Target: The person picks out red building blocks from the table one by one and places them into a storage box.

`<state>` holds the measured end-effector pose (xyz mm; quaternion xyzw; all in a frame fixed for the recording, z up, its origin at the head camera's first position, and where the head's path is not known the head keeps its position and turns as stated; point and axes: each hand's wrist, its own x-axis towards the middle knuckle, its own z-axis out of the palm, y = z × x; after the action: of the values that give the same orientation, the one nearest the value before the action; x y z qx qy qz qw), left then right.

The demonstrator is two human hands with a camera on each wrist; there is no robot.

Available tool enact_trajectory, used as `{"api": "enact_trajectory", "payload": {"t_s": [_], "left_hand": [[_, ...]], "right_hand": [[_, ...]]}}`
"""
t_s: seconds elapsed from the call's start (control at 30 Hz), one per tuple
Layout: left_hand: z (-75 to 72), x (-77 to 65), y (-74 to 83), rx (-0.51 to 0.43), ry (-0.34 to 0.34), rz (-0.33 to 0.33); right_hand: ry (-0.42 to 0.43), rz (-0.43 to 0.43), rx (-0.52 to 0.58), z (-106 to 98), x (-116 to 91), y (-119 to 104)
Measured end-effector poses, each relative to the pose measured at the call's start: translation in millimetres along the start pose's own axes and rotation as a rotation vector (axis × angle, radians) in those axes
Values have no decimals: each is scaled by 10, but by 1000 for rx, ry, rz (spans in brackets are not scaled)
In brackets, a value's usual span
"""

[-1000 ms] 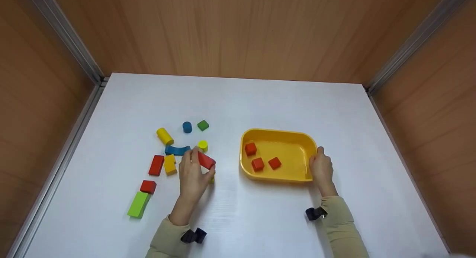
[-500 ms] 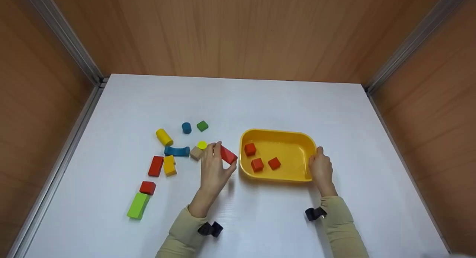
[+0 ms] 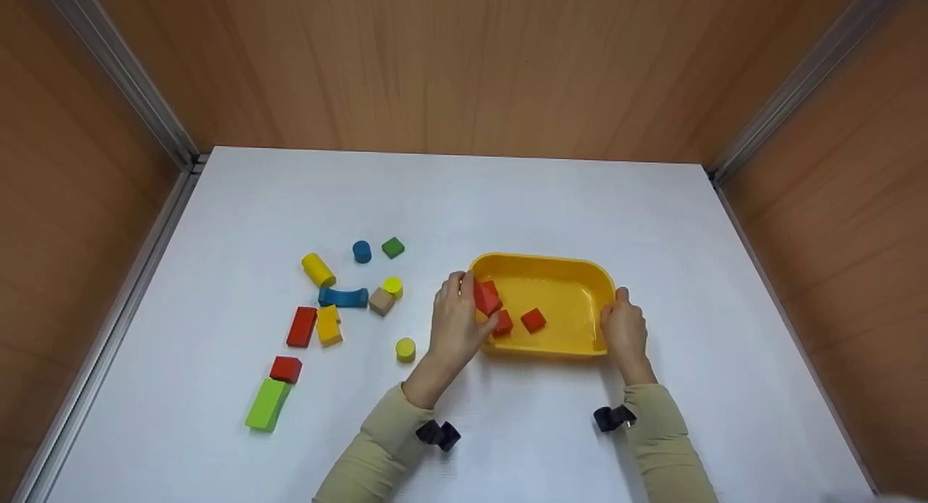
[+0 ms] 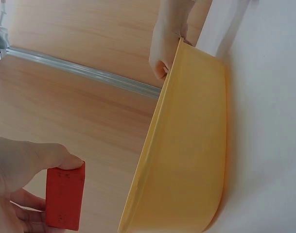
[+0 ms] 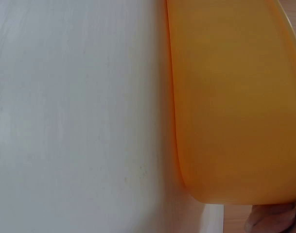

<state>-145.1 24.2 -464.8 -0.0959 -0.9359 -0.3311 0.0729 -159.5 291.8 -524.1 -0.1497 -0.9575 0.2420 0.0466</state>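
Over the left end of a yellow tray [image 3: 565, 300], my left hand [image 3: 457, 325] pinches a red block [image 3: 484, 297] between thumb and fingers. In the left wrist view this red block [image 4: 65, 198] shows a rectangular face and is held above the tray's rim [image 4: 152, 126]. Inside the tray lie several small red cubes, one of them [image 3: 533, 320] in plain sight and others partly hidden by the held block and my hand. My right hand [image 3: 625, 336] grips the tray's right end. The right wrist view mostly shows the tray's outer wall [image 5: 235, 107].
Left on the white table lie a yellow cylinder [image 3: 319, 269], blue arch [image 3: 344, 298], natural wood cube [image 3: 381, 301], red blocks [image 3: 301, 326], a yellow block [image 3: 328, 325], a light green block [image 3: 267, 404] and several other small blocks. Wooden walls [image 3: 464, 68] enclose the table.
My left hand has carried the red block rightward from among the loose blocks to over the tray's left end. My right hand and the tray stay put.
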Motion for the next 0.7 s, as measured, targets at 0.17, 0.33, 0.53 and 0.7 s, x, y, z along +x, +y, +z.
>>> {"api": "enact_trajectory", "payload": {"t_s": [0.17,0.33,0.53,0.7], "left_hand": [[71,85,50,4,-12,31],[162,168,89,22,22,96],[289,254,145,61,15,113],[388,314,192,114,-20,89]], "right_hand": [[-2,-27,-2,7,-7,1],[2,-21,-2,-3,-15,-13],[-5,-11,-1,-2,-13,-9],[1,-20,-3,-6,-16,-10]]}}
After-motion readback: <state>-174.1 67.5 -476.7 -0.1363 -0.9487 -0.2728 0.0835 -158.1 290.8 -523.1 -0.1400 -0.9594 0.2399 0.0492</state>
